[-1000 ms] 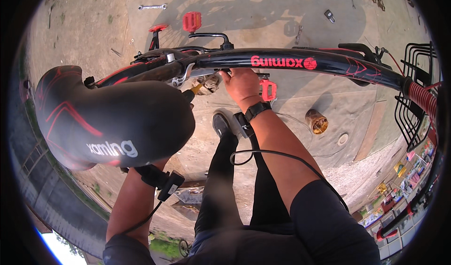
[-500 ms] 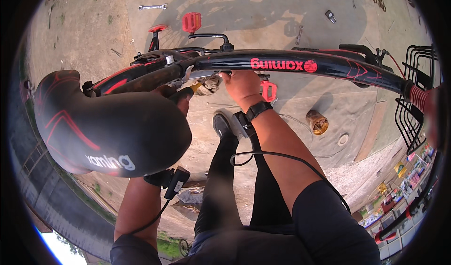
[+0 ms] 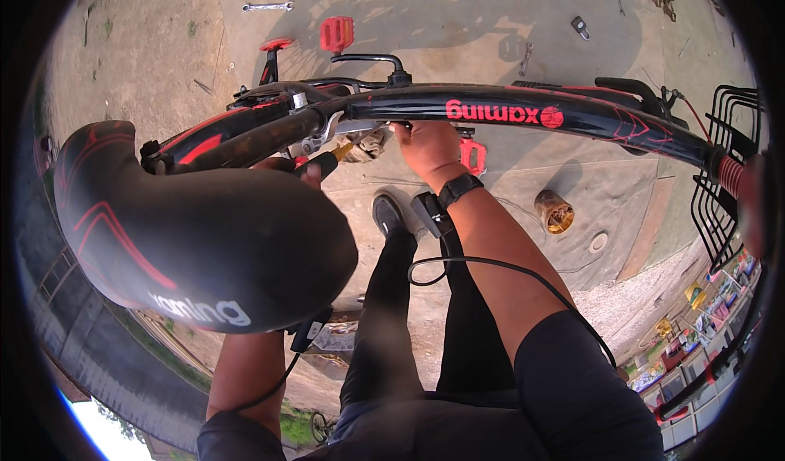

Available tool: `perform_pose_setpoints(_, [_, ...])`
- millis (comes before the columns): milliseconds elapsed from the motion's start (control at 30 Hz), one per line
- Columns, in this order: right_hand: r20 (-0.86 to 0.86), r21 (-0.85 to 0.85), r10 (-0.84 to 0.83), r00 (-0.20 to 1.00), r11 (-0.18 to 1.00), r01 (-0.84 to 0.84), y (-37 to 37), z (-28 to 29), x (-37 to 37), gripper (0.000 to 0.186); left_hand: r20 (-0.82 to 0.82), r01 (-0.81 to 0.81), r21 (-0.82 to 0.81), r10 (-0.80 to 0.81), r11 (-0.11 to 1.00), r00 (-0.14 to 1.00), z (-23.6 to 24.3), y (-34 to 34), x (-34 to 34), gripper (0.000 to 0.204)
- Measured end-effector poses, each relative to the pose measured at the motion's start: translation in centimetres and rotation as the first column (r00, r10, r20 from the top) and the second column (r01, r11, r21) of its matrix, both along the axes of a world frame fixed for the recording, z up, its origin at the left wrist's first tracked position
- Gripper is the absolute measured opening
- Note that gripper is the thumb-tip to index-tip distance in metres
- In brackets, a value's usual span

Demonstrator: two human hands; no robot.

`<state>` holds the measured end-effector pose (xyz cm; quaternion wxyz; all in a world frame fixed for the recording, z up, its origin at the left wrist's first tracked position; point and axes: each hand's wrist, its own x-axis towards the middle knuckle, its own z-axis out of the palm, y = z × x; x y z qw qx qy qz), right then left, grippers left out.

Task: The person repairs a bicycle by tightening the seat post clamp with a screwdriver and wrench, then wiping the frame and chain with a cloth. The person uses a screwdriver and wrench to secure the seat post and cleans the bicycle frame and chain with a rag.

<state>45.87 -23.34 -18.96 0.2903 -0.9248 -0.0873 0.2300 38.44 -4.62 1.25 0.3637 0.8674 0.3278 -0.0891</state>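
Right hand [image 3: 427, 146] fingers curled under bicycle frame [image 3: 491, 111]; left hand [image 3: 282, 166] fingers hidden, state unclear.

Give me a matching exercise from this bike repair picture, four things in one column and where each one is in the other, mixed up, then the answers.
Things:
1. wrench
2. rusty can
3. right hand
4. wire basket

Places:
A. at the bicycle's end by the picture's right rim
B. on the ground beside the right forearm
C. on the ground beyond the bicycle, near the top
D. under the black and red frame tube

Pairs: 1-C, 2-B, 3-D, 4-A
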Motion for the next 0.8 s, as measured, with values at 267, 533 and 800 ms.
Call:
perform_pose_setpoints(267, [-0.015,-0.028,0.010,1.000,1.000,-0.011,-0.3,-0.1,0.0,0.027,0.137,0.209,0.101,-0.221,0.973,0.966,1.6,-1.4,1.2,0.034])
perform_pose_setpoints(533, [0.007,-0.009,0.020,1.000,1.000,-0.020,-0.2,-0.1,-0.1,0.025,0.058,0.244,0.139,-0.254,0.960,0.965,0.7,-0.6,0.5,0.039])
perform_pose_setpoints(800, [0.015,-0.015,0.001,1.000,1.000,-0.001,-0.2,-0.4,-0.3,0.022,-0.014,0.435,0.266,-0.448,0.860,0.894,2.2,-1.1,2.1,0.041])
